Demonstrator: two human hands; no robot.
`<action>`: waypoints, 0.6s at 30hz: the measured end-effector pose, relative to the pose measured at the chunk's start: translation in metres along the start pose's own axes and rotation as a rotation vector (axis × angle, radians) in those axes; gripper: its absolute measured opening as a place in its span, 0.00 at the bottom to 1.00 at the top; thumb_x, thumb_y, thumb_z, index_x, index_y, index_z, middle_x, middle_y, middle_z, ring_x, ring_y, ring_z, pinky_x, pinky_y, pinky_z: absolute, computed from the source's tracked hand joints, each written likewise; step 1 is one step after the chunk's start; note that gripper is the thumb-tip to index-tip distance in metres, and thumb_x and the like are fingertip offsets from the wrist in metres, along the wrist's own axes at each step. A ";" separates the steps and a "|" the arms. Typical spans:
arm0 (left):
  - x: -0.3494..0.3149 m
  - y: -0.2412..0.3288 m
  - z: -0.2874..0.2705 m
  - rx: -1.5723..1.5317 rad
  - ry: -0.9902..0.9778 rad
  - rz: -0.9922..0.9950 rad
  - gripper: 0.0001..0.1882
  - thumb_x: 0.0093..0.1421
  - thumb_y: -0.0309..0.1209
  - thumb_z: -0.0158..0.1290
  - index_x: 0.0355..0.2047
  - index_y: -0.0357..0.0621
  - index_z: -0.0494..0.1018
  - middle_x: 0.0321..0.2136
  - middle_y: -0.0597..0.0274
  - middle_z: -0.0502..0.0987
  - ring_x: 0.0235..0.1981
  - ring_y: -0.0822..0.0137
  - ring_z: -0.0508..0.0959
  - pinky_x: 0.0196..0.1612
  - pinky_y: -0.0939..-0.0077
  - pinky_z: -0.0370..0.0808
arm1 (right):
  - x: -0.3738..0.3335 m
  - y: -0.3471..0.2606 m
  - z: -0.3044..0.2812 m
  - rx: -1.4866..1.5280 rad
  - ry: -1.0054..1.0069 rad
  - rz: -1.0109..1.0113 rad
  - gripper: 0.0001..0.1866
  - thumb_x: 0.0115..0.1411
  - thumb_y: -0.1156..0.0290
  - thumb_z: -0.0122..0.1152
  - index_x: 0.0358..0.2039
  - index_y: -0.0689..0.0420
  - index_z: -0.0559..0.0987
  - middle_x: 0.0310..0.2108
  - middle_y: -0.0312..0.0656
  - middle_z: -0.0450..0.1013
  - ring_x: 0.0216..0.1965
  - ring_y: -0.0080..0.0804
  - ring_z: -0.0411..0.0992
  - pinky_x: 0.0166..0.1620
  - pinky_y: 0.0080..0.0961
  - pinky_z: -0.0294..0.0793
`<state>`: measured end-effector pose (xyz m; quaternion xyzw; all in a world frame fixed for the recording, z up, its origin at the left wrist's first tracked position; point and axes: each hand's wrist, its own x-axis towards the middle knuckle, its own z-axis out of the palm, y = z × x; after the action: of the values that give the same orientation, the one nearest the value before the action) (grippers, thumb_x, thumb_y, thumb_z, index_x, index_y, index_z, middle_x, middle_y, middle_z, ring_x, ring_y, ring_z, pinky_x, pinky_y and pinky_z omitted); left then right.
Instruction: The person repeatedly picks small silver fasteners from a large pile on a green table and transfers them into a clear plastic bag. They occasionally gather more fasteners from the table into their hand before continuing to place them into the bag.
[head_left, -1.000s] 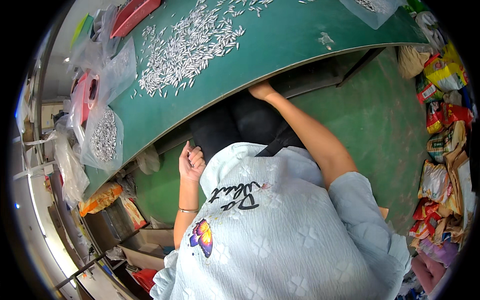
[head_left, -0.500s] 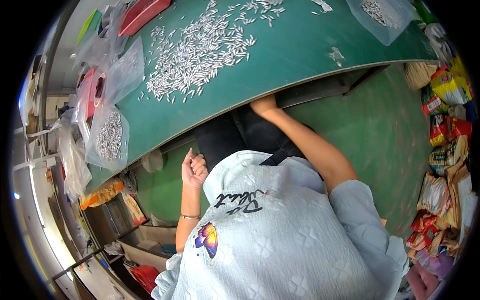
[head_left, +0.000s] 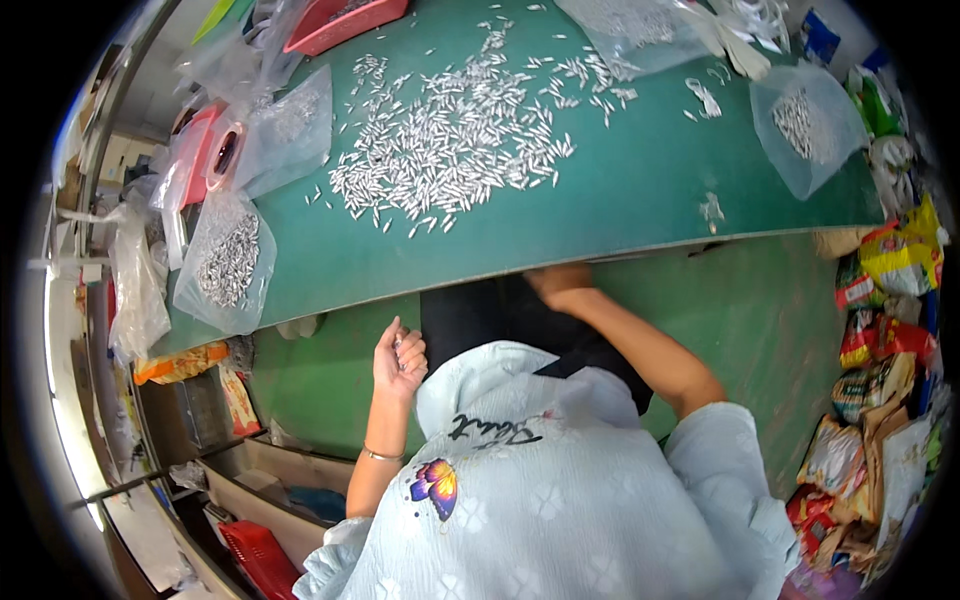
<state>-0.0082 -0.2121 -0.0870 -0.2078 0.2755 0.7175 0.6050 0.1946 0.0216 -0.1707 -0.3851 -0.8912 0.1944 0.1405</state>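
My left hand is raised palm-up below the table's near edge, its fingers curled in; what they hold, if anything, is too small to make out. A thin bracelet circles that wrist. My right hand is by my lap, right at the underside of the table edge; its fingers are hidden and blurred. On the green table lies a wide loose heap of small silver spindle-shaped pieces, apart from both hands.
Clear plastic bags of silver pieces lie at the table's left, far side and right. A red tray stands at the far left. Colourful packages line the right side. Open drawers are at lower left.
The view has shifted, so the table sits lower in the picture and more of its far side shows. My left hand stays curled; my right remains at the table's underside.
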 end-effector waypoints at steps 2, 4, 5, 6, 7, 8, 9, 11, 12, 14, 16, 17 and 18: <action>0.000 -0.004 0.021 0.039 0.026 -0.060 0.21 0.68 0.37 0.45 0.17 0.46 0.66 0.12 0.70 0.56 0.10 0.78 0.53 0.10 0.84 0.49 | 0.021 0.120 0.022 0.038 -0.050 -0.032 0.20 0.59 0.64 0.52 0.51 0.55 0.76 0.53 0.50 0.71 0.55 0.52 0.67 0.58 0.48 0.64; 0.000 -0.011 0.050 0.026 0.083 -0.135 0.20 0.68 0.38 0.46 0.18 0.46 0.67 0.12 0.70 0.56 0.10 0.78 0.53 0.10 0.85 0.48 | 0.024 0.155 0.005 -0.052 0.099 -0.048 0.19 0.58 0.66 0.52 0.50 0.55 0.77 0.52 0.50 0.72 0.54 0.51 0.68 0.57 0.47 0.65; 0.007 -0.017 0.065 0.075 0.052 -0.211 0.19 0.68 0.38 0.46 0.19 0.45 0.68 0.13 0.71 0.56 0.11 0.79 0.53 0.10 0.86 0.48 | 0.010 0.173 -0.005 -0.115 0.170 -0.039 0.19 0.57 0.67 0.53 0.49 0.55 0.77 0.51 0.51 0.72 0.54 0.51 0.68 0.57 0.47 0.65; -0.002 -0.024 0.069 0.094 0.048 -0.252 0.19 0.68 0.38 0.47 0.20 0.45 0.69 0.13 0.71 0.56 0.11 0.80 0.53 0.10 0.87 0.48 | -0.003 0.170 -0.006 -0.154 0.208 -0.064 0.18 0.57 0.68 0.53 0.49 0.55 0.77 0.51 0.51 0.72 0.53 0.51 0.68 0.56 0.47 0.65; -0.010 -0.030 0.074 0.115 0.041 -0.282 0.18 0.68 0.39 0.47 0.21 0.44 0.70 0.13 0.71 0.56 0.11 0.80 0.53 0.10 0.87 0.48 | -0.004 0.114 -0.035 -0.237 -0.157 0.084 0.19 0.56 0.69 0.54 0.49 0.56 0.76 0.51 0.53 0.72 0.54 0.52 0.68 0.56 0.47 0.65; -0.011 -0.038 0.090 0.183 -0.008 -0.330 0.16 0.67 0.39 0.48 0.27 0.41 0.72 0.14 0.72 0.57 0.12 0.82 0.54 0.10 0.88 0.48 | -0.017 0.084 -0.060 -0.204 -0.430 0.124 0.19 0.56 0.67 0.56 0.49 0.57 0.76 0.50 0.55 0.71 0.54 0.55 0.68 0.56 0.48 0.66; -0.010 -0.044 0.100 0.247 -0.026 -0.354 0.15 0.68 0.38 0.48 0.35 0.37 0.73 0.15 0.72 0.58 0.13 0.81 0.54 0.12 0.88 0.51 | -0.028 0.047 -0.094 -0.047 -0.621 0.160 0.19 0.58 0.65 0.57 0.49 0.58 0.76 0.49 0.57 0.71 0.53 0.55 0.68 0.55 0.48 0.67; -0.003 -0.063 0.127 0.342 -0.086 -0.388 0.15 0.68 0.37 0.48 0.43 0.35 0.73 0.18 0.71 0.61 0.15 0.80 0.57 0.16 0.86 0.56 | -0.040 0.023 -0.146 0.327 -0.763 -0.070 0.19 0.61 0.63 0.57 0.49 0.59 0.76 0.49 0.53 0.72 0.52 0.50 0.70 0.51 0.46 0.71; 0.002 -0.071 0.135 0.349 -0.108 -0.422 0.16 0.68 0.36 0.48 0.46 0.34 0.72 0.21 0.71 0.63 0.18 0.80 0.59 0.19 0.86 0.58 | -0.025 0.004 -0.177 0.559 -0.856 -0.071 0.17 0.60 0.66 0.59 0.48 0.58 0.76 0.45 0.50 0.74 0.46 0.48 0.73 0.47 0.43 0.72; 0.017 -0.083 0.136 0.378 -0.211 -0.489 0.19 0.68 0.35 0.47 0.52 0.33 0.70 0.28 0.68 0.70 0.26 0.77 0.68 0.27 0.85 0.66 | 0.003 -0.012 -0.213 0.744 -0.610 -0.089 0.17 0.58 0.69 0.61 0.47 0.58 0.77 0.45 0.48 0.73 0.45 0.46 0.72 0.47 0.41 0.71; 0.040 -0.097 0.126 0.357 -0.205 -0.518 0.20 0.68 0.33 0.46 0.55 0.32 0.67 0.39 0.60 0.76 0.39 0.70 0.76 0.44 0.78 0.74 | 0.037 -0.022 -0.221 0.625 -0.212 -0.165 0.18 0.56 0.71 0.64 0.47 0.59 0.77 0.47 0.46 0.71 0.45 0.44 0.69 0.48 0.37 0.69; 0.053 -0.104 0.120 0.297 -0.193 -0.536 0.20 0.68 0.33 0.45 0.55 0.30 0.67 0.43 0.56 0.76 0.44 0.66 0.77 0.50 0.73 0.75 | 0.055 -0.027 -0.217 0.413 0.046 -0.229 0.19 0.54 0.72 0.65 0.48 0.58 0.76 0.49 0.45 0.70 0.47 0.42 0.66 0.49 0.34 0.67; 0.061 -0.109 0.123 0.267 -0.190 -0.556 0.20 0.68 0.32 0.45 0.55 0.29 0.66 0.46 0.52 0.75 0.48 0.62 0.75 0.54 0.70 0.73 | 0.071 -0.027 -0.213 0.349 0.021 -0.175 0.23 0.53 0.68 0.67 0.51 0.57 0.75 0.56 0.45 0.65 0.55 0.45 0.61 0.55 0.36 0.62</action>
<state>0.0919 -0.0744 -0.0473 -0.1261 0.2421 0.4984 0.8228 0.2156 0.1077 0.0374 -0.2781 -0.8724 0.3290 0.2310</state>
